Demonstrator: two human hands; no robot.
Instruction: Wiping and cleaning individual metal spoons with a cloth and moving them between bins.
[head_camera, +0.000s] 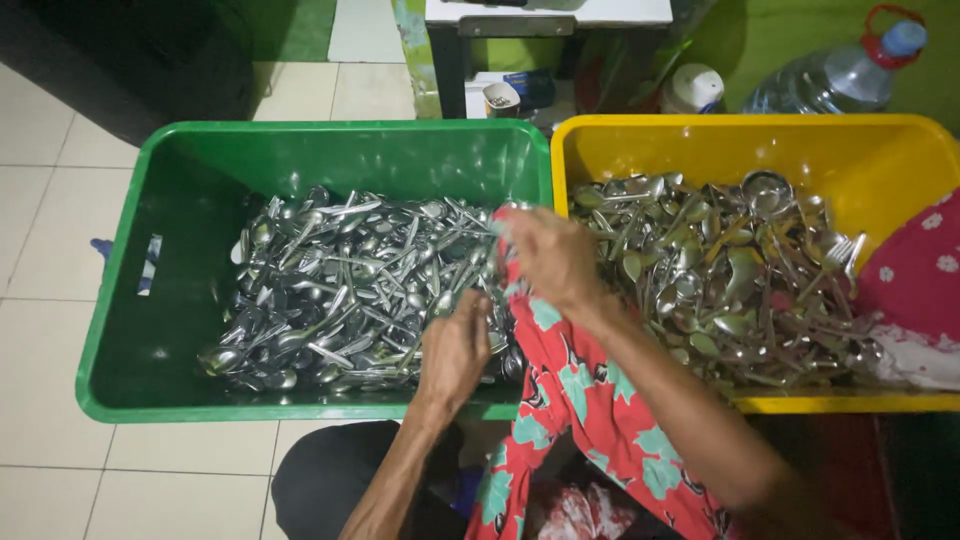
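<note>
A green plastic bin (130, 300) on the left holds a heap of steel spoons and forks (340, 290). Beside it, a yellow bin (870, 160) holds another heap of cutlery (730, 270). My left hand (455, 350) reaches down into the green bin's right side, fingers among the spoons. My right hand (550, 255) hovers over the wall between the two bins, gripping a red cloth with teal flowers (590, 420) that hangs down over the bins' front edge. Whether a spoon is inside the cloth is hidden.
White floor tiles (50, 200) lie to the left. Behind the bins stand a large clear water bottle (830, 80), a white jar (693, 88) and a cabinet leg. A pink-and-white patterned cloth (915, 290) drapes over the yellow bin's right edge.
</note>
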